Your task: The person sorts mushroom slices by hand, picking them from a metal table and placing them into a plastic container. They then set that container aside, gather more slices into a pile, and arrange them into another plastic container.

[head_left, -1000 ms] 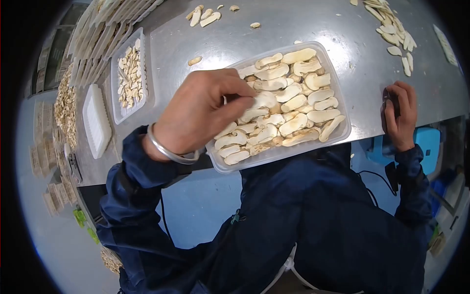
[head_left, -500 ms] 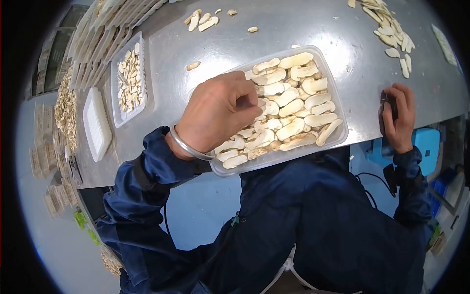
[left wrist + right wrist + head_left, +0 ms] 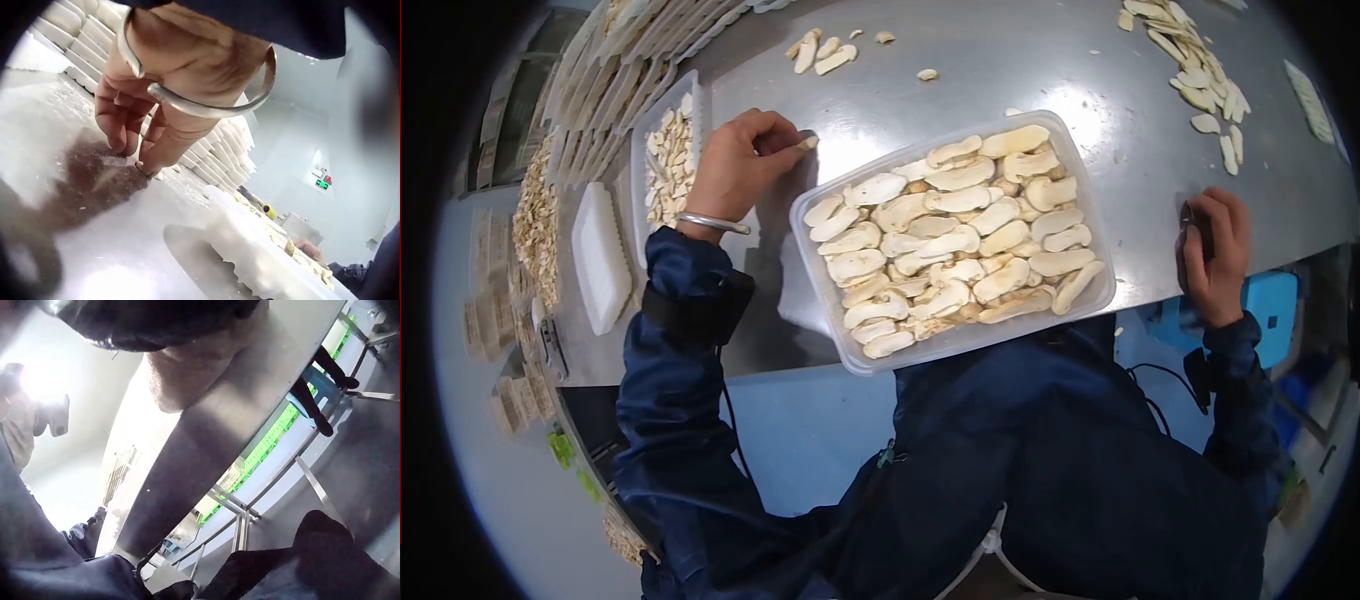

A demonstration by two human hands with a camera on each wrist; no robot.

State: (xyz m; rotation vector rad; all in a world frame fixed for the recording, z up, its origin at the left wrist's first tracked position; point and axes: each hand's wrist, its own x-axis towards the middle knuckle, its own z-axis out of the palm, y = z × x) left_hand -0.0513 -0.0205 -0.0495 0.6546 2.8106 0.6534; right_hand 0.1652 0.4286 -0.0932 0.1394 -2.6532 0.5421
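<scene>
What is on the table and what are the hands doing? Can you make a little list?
Table: grey metal table
Main box: clear plastic tub full of pale mushroom slices
Left hand: pinches one loose pale slice on the table, beside the tub
Right hand: curled round a small dark object at the table edge
Nearby: narrow clear tray of small pieces, white lid, scattered slices

Mushroom slices (image 3: 945, 235): cream-white, pale tan edges. Container (image 3: 1100, 290): clear, colourless plastic. Table (image 3: 1020, 70): dull grey metal, bright glare patches. Bangle (image 3: 712, 222): silver. Sleeves (image 3: 675, 370): dark navy blue. Side tray (image 3: 600, 255): plain white.
</scene>
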